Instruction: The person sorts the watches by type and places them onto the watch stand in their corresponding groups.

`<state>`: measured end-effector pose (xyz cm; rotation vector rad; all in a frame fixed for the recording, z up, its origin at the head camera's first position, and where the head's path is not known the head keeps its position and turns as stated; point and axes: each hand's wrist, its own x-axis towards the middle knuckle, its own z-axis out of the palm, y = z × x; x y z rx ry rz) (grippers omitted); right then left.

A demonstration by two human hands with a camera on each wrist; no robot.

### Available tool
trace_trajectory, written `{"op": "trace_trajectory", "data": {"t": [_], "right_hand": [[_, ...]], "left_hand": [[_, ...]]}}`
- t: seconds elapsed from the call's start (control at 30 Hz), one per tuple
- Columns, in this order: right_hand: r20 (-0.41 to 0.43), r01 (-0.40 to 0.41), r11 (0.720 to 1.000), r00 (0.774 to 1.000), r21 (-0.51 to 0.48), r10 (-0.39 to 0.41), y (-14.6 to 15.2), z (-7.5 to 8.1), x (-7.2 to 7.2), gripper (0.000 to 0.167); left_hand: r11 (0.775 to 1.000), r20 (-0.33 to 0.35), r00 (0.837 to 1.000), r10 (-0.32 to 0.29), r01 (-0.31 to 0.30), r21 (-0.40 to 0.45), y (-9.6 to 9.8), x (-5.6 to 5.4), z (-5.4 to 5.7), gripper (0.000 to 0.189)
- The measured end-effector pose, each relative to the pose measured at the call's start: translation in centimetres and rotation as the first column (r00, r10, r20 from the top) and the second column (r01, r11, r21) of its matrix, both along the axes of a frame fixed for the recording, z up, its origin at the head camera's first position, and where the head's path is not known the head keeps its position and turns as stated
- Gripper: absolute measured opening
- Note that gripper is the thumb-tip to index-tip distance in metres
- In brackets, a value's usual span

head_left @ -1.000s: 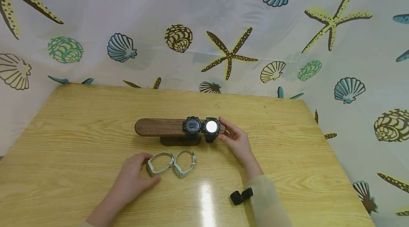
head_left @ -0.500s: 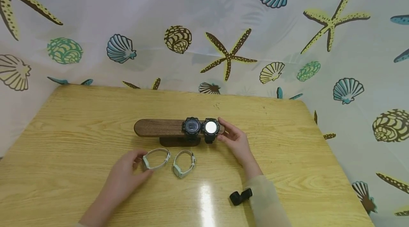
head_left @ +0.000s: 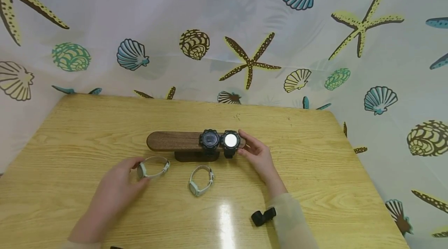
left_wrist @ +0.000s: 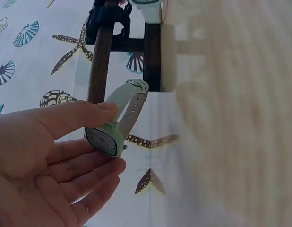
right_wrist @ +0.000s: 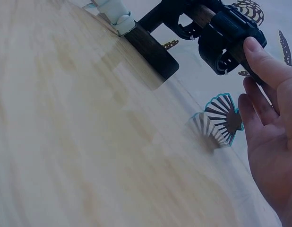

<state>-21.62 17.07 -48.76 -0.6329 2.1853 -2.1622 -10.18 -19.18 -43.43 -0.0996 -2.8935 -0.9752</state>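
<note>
My left hand (head_left: pixel 113 186) pinches a pale green wristwatch (head_left: pixel 141 170) by its case, with the strap buckled in a loop. In the left wrist view, the thumb lies on the watch (left_wrist: pixel 107 140) where strap meets case, fingers behind it. The watch is just left of a dark wooden watch stand (head_left: pixel 171 141), near the bar's left end. My right hand (head_left: pixel 258 158) grips the bar's right end between thumb and fingers. Two black wristwatches hang on the bar's right half: one with a dark dial (head_left: pixel 210 139), the other (head_left: pixel 231 140) glaring white.
A second pale green wristwatch (head_left: pixel 194 188) stands looped on the wooden table (head_left: pixel 332 171) in front of the stand. A small black object (head_left: pixel 258 218) shows beside the right sleeve (head_left: pixel 292 218). A shell-and-starfish patterned cloth (head_left: pixel 161 4) hangs behind the table.
My left hand has moved left and away from me with its pale green watch, parting it from the second one. The right hand has stayed on the stand's end.
</note>
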Motion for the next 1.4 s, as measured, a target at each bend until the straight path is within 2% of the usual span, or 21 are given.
{"op": "trace_trajectory", "data": {"t": [0.27,0.53,0.83,0.97,1.07,1.4], "right_hand": [[0.004,-0.008,1.000,1.000,0.000,0.008,-0.1,0.1,0.0,0.053],[0.005,0.005,1.000,1.000,-0.002,-0.005,0.0,0.1,0.0,0.053],[0.001,0.004,1.000,1.000,-0.005,-0.004,-0.1,0.0,-0.1,0.053],[0.021,0.007,1.000,1.000,0.009,-0.007,-0.3,1.1,0.5,0.052],[0.032,0.005,1.000,0.999,0.011,-0.005,-0.4,2.1,1.0,0.052],[0.029,0.002,1.000,1.000,0.001,-0.003,-0.4,2.0,1.0,0.052]], "left_hand": [[0.999,-0.071,0.997,-0.010,0.007,-0.051,-1.1,-1.5,0.8,0.054],[0.998,-0.114,0.993,-0.033,0.027,-0.053,-1.0,-2.2,1.9,0.052],[0.998,-0.060,0.998,-0.036,0.033,-0.047,-0.7,-2.7,2.9,0.053],[0.998,-0.038,0.999,-0.038,0.037,-0.041,-0.6,-3.2,3.1,0.054],[0.998,-0.040,0.998,-0.039,0.038,-0.042,-0.5,-3.6,3.1,0.054],[0.997,-0.040,0.998,-0.057,0.055,-0.055,0.0,-4.5,3.3,0.050]]}}
